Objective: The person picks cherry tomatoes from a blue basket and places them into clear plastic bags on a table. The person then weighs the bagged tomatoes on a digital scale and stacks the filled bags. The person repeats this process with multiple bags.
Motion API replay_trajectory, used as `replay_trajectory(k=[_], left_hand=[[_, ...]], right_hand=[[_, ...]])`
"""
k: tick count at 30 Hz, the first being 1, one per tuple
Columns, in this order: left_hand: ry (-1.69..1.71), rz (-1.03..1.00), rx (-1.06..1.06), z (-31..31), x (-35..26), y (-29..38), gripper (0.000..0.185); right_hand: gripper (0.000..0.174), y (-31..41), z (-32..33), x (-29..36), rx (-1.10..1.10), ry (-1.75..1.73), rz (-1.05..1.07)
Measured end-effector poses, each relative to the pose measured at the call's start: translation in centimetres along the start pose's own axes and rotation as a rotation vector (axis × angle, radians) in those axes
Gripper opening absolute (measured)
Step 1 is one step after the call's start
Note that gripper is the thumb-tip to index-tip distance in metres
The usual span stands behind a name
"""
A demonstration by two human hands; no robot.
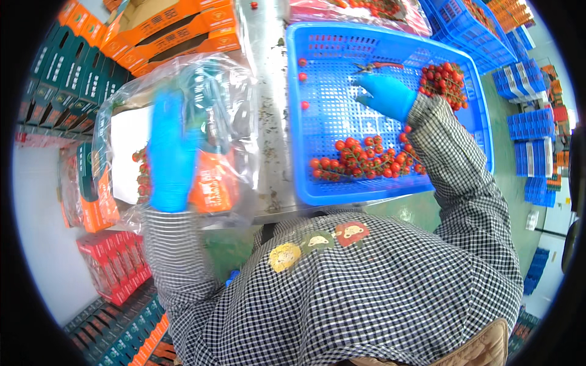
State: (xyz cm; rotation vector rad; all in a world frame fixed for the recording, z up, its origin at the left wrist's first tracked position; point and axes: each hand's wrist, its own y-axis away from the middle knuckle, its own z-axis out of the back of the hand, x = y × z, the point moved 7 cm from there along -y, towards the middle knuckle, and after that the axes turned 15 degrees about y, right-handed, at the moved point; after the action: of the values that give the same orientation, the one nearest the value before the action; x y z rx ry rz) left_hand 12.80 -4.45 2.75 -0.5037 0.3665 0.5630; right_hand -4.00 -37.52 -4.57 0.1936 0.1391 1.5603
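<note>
My left hand [171,153], in a blue glove and blurred, is over a carton lined with clear plastic film [238,114]. Beside its fingers show a white sheet [130,153] and some cherry tomatoes [143,176]; whether it holds anything is hidden. My right hand [387,95], gloved too, hovers inside a blue perforated plastic crate [297,183], fingers apart and nothing seen between them. Just above its fingertips lie red-handled pruning snips [377,67]. Vine cherry tomatoes lie in a heap [444,82] at the crate's right and in another bunch [361,158] along its near side.
Orange cartons [174,27] are stacked behind the lined one, with green boxes [59,78] at far left. A pink-lined box of tomatoes [366,11] stands beyond the crate. More blue crates [476,36] adjoin at the back right. Leaf scraps litter the metal table [274,137].
</note>
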Motion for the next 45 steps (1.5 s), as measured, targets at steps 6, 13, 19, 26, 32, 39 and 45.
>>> replay_trajectory(k=[6, 13, 19, 26, 32, 39, 45], left_hand=[[0.675, 0.020, 0.914, -26.7, -19.9, 0.8, 0.028], [0.122, -0.558, 1.083, -31.2, -18.8, 1.7, 0.045], [0.980, 0.295, 0.531, -16.3, -14.3, -3.2, 0.060], [0.899, 0.292, -0.343, 10.8, 4.6, -1.9, 0.064], [0.272, 0.910, -0.502, 15.8, 26.8, 2.5, 0.050], [-0.395, 0.820, -0.065, 10.1, 26.8, 3.7, 0.060], [-0.191, 0.297, 0.233, 8.0, 21.2, 6.0, 0.051]], right_hand=[[0.060, 8.1, -12.1, -2.7, 0.245, -0.053, 0.084], [0.040, 4.4, -14.3, -0.9, 0.262, -0.102, 0.136], [0.085, 5.8, -11.3, -2.2, -0.020, -0.039, 0.041], [0.065, 5.7, -11.0, 1.3, 0.061, -0.147, -0.206], [0.056, 5.6, -7.6, 3.5, 0.278, -1.400, -0.449], [0.061, -1.2, 9.3, 17.0, 0.191, -1.539, -0.084], [0.067, -16.0, 17.1, 31.5, 0.026, -0.933, 0.321]])
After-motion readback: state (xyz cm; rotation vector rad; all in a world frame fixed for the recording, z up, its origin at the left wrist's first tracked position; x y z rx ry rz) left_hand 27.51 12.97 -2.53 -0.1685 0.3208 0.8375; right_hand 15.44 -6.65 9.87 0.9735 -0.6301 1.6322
